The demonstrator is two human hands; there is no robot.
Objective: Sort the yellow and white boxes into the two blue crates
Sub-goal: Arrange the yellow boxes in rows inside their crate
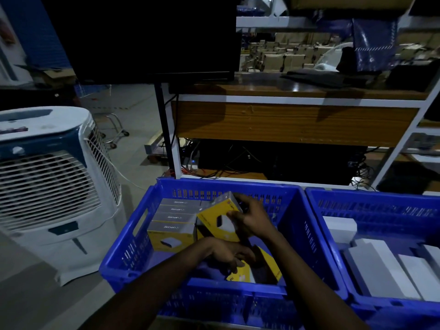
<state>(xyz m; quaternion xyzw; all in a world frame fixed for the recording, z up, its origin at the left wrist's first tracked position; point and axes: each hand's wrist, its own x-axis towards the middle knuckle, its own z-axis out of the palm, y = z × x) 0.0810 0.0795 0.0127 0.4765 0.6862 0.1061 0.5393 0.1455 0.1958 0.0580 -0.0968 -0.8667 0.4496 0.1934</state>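
Two blue crates stand side by side. Inside the left crate (133,256), several yellow boxes (171,232) are lined up upright at the back left. My right hand (250,220) grips a tilted yellow box (215,219) above the crate floor beside that row. Lower down, my left hand (228,254) holds another yellow box (264,270) lying near the crate's front. The right crate (333,203) contains several white boxes (381,267).
A white and blue air cooler (52,186) stands just left of the crates. Behind them is a wooden desk (295,122) with cables and a dark case underneath. A black monitor (147,36) hangs above on a pole. Shelves with cartons fill the back right.
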